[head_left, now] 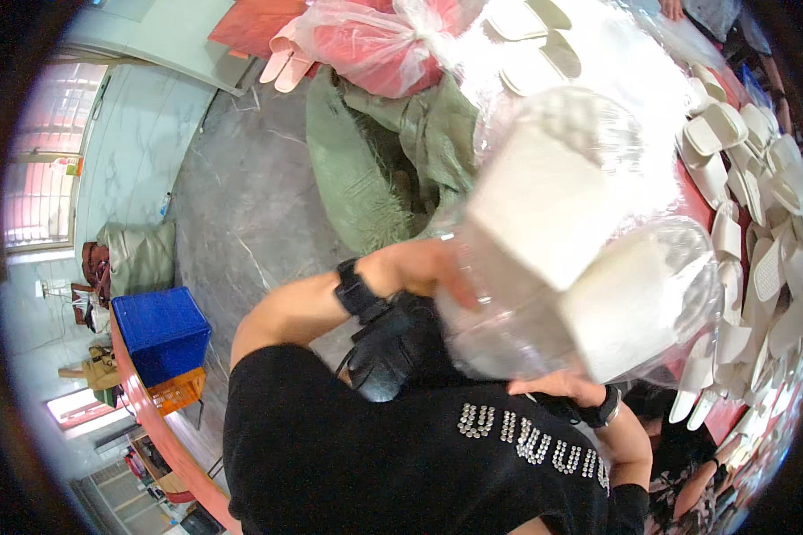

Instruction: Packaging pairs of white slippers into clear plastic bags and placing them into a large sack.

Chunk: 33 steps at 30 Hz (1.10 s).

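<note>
In front of my chest is a clear plastic bag (500, 343) with a pair of white slide slippers (544, 209) inside, blurred by motion. My left hand (442, 272) grips the bag at its left side, with the fingertips smeared. Along the near edge, my right hand (562, 385) is closed on the same bag, partly hidden by it. Both wrists wear black straps. Beyond the bag, more white slippers (544, 62) lie on bright clear plastic.
A green woven sack (357, 178) gapes open at the far left of the bag, beside a pink-red plastic bundle (375, 45). Many loose white slippers (758, 241) pile up on the right. A blue box (161, 330) stands at the left; another person's arm (696, 486) shows lower right.
</note>
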Motion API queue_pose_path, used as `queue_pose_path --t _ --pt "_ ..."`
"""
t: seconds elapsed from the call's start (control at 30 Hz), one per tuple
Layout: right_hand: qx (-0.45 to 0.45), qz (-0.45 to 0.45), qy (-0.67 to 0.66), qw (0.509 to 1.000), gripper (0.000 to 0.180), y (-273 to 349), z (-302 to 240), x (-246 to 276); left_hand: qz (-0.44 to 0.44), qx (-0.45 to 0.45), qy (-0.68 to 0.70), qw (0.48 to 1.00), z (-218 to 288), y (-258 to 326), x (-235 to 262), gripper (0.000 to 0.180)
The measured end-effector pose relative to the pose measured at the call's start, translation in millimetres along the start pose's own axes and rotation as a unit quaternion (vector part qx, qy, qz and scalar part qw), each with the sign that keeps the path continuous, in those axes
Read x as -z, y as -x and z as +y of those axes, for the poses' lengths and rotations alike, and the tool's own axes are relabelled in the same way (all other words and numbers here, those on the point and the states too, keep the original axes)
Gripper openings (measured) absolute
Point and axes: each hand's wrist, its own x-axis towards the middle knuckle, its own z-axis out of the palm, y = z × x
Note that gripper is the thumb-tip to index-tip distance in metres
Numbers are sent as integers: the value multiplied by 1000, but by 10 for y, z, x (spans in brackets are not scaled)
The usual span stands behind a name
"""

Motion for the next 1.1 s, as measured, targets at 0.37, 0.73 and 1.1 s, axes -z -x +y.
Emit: queue_pose_path --t 0.37,0.73,1.1 --pt "190 -4 163 968 58 -1396 203 -240 373 -275 70 883 254 1991 907 56" --pt "158 23 628 761 16 -2331 472 -483 466 -202 47 860 -187 190 1889 43" --pt "233 -74 508 826 16 -2139 373 -235 495 123 -659 553 -672 284 3127 16"
